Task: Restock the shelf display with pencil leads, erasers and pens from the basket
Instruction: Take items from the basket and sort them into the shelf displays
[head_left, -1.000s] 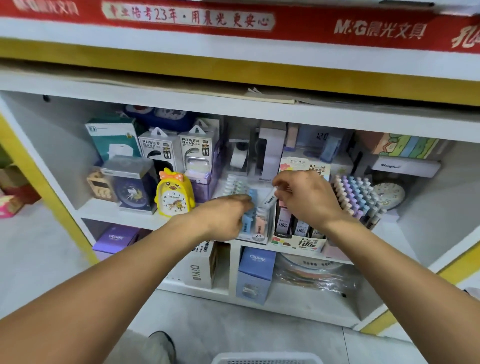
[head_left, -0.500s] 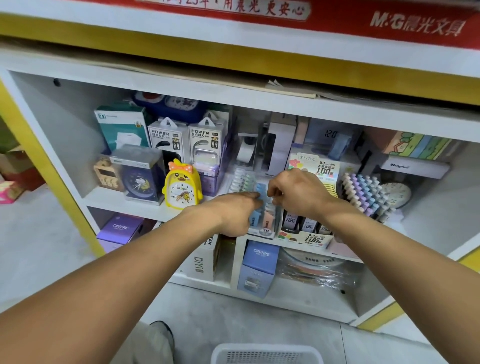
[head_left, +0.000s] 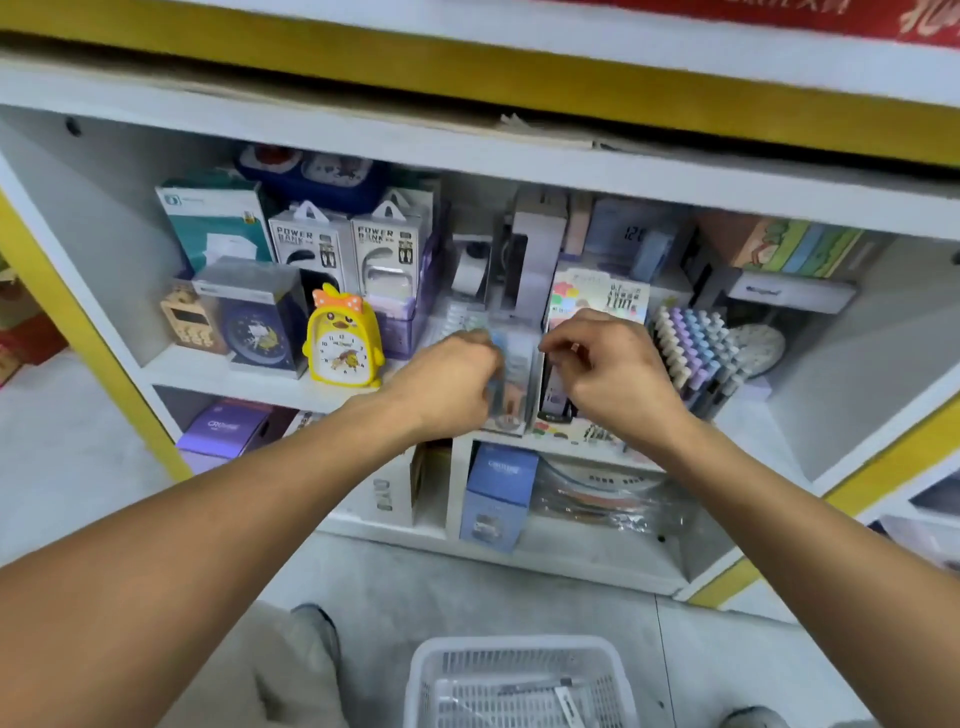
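A clear eraser box (head_left: 514, 382) with blue and pink erasers stands at the middle shelf's front edge. My left hand (head_left: 447, 387) grips its left side with curled fingers. My right hand (head_left: 613, 374) has curled fingers, and its thumb and forefinger pinch at the box's top right edge; blur hides what is between them. Right of the box is the pencil lead display (head_left: 597, 299), partly hidden by my right hand. Pastel pens (head_left: 688, 343) stand in a rack further right. The white basket (head_left: 519, 660) sits on the floor below, with a few packets inside.
A yellow chick clock (head_left: 343, 343), a boxed blue clock (head_left: 254, 317) and power bank boxes (head_left: 353, 249) fill the shelf's left half. Boxes and plastic-wrapped goods lie on the lower shelf (head_left: 571, 545). A yellow post (head_left: 104, 374) edges the unit at left. My shoe (head_left: 317, 629) is by the basket.
The view has tilted down, so the basket now shows. My right hand has drawn back from over the eraser box to its right edge. My left hand stays at the box's left side.
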